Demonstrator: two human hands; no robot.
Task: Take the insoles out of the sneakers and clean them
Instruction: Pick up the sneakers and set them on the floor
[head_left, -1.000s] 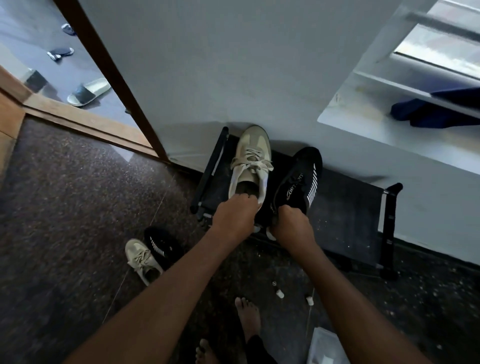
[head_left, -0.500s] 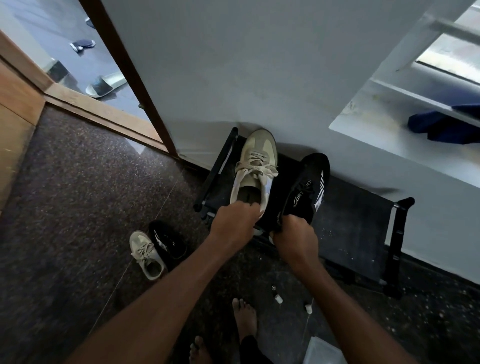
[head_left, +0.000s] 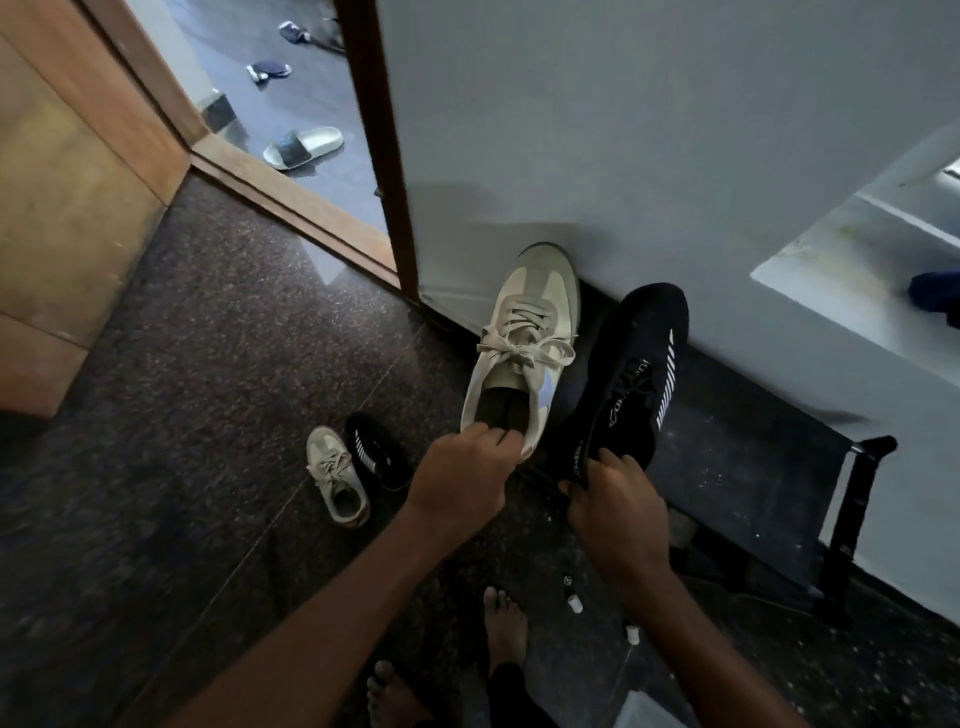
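My left hand (head_left: 465, 475) grips the heel of a beige lace-up sneaker (head_left: 524, 343), toe pointing away toward the wall. My right hand (head_left: 618, 512) grips the heel of a black knit sneaker (head_left: 631, 379) with white stripes, held beside the beige one. Both are raised above the low black rack (head_left: 769, 467). A dark insole shows inside the beige shoe's opening. On the floor to the left lie the matching beige sneaker (head_left: 337, 475) and black sneaker (head_left: 376, 449), side by side.
The white wall stands right behind the held shoes. A wooden door frame (head_left: 379, 145) opens to a room with a slide sandal (head_left: 304, 148). My bare feet (head_left: 501, 631) stand on the dark speckled floor, with small white bits (head_left: 574, 605) nearby. A wooden panel is at far left.
Both hands have lifted the two sneakers off the rack and toward me; the view swung left, so the rack now lies to the right.
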